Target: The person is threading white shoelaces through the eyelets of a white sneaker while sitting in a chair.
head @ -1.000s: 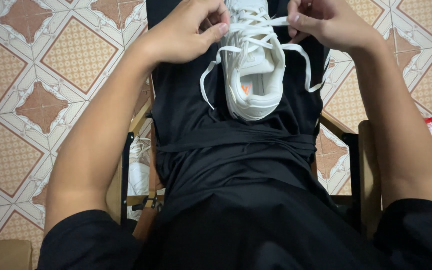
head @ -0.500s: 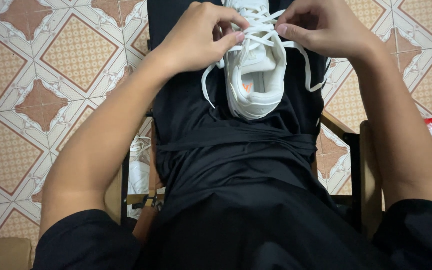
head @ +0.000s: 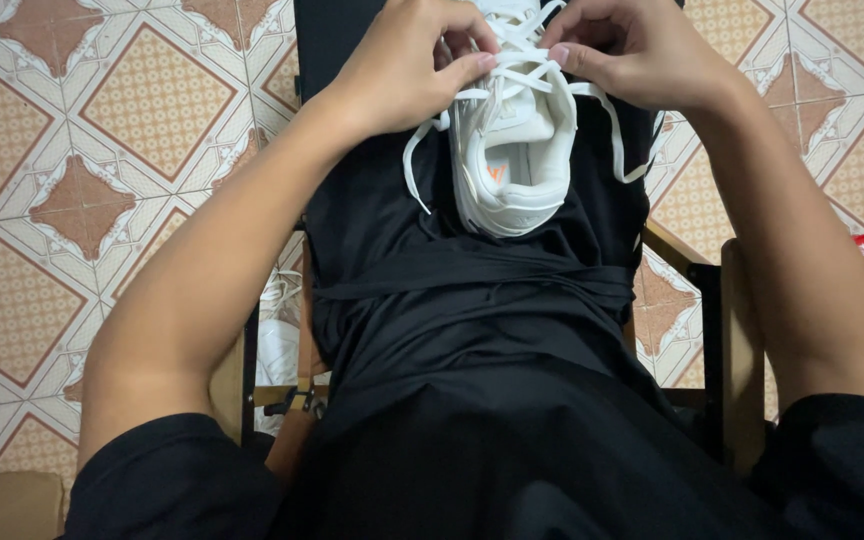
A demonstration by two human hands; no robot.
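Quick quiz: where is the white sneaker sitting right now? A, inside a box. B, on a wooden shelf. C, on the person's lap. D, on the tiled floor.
C: the white sneaker rests on the black-clothed lap, with the left hand and right hand pinching its white laces.

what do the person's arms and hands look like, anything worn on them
Both hands are bare: the left hand and the right hand show no gloves, and no rings or watch can be seen. The forearms are uncovered down to short black fabric sleeves near the shoulders, which match the black clothing over the lap. The fingernails look short and unpainted.
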